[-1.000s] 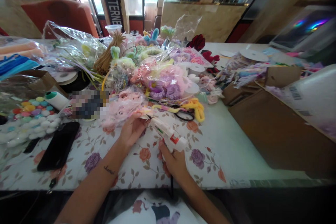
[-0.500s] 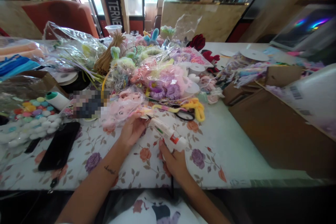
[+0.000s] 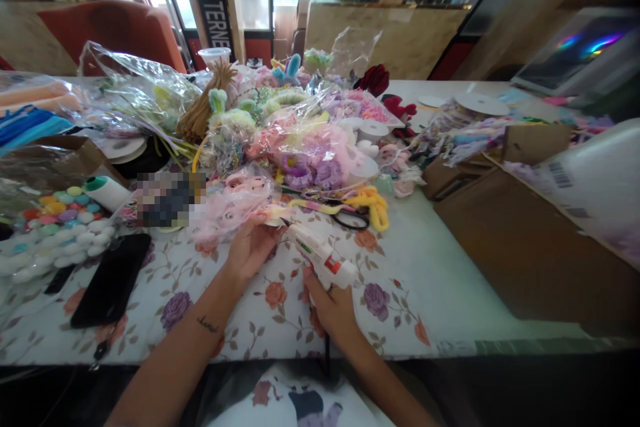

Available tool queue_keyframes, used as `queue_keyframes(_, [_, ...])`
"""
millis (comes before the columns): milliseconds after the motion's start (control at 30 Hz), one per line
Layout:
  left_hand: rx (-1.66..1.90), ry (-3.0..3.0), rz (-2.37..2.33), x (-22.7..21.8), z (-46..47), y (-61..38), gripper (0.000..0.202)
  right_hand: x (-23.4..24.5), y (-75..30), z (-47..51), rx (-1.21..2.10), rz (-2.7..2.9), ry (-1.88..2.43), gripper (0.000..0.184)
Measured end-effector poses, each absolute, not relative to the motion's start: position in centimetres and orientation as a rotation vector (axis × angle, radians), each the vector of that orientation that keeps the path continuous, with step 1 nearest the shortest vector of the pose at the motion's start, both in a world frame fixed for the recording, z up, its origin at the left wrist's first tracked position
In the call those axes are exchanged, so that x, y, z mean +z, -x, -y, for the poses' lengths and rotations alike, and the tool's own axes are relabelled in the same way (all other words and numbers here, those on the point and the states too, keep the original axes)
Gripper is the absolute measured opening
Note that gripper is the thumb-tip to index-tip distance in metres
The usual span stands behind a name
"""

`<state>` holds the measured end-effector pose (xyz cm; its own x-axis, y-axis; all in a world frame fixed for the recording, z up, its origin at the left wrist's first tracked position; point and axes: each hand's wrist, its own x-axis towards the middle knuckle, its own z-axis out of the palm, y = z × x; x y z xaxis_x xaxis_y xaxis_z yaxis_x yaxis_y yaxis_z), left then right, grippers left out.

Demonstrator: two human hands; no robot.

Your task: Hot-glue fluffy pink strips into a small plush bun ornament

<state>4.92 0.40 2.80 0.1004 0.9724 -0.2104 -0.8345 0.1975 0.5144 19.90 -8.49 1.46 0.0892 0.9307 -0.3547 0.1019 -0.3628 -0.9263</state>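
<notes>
My right hand [image 3: 331,310] is wrapped round the handle of a white glue gun [image 3: 315,247] with an orange-red patch near its back end. The gun's dark nozzle points up and left, close to the fingertips of my left hand [image 3: 249,248]. Those fingers are closed on a small pale pink and white piece [image 3: 274,215], partly hidden, whose kind I cannot make out. Whether the nozzle touches the piece is unclear. Just beyond the gun lie the black handles of a pair of scissors [image 3: 351,221] and a bent yellow fuzzy strip [image 3: 381,207].
A heap of plastic-wrapped pink and purple craft pieces [image 3: 315,147] fills the table's middle. Leftward are a black phone [image 3: 111,280], pompoms [image 3: 70,243] and a thread cone [image 3: 106,193]. A cardboard box [image 3: 530,247] stands on the right. The floral tablecloth [image 3: 240,347] lies under my arms.
Both hands and the glue gun keep almost the same place. The whole view has shifted very slightly.
</notes>
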Motion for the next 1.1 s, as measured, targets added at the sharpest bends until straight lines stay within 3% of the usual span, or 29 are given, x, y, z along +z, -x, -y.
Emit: queue_keyframes(1100, [1.34, -0.278, -0.519, 2.7, -0.6, -4.7, 0.015, 1.8, -19.9, 8.4, 1.333, 0.999, 1.479, 0.041])
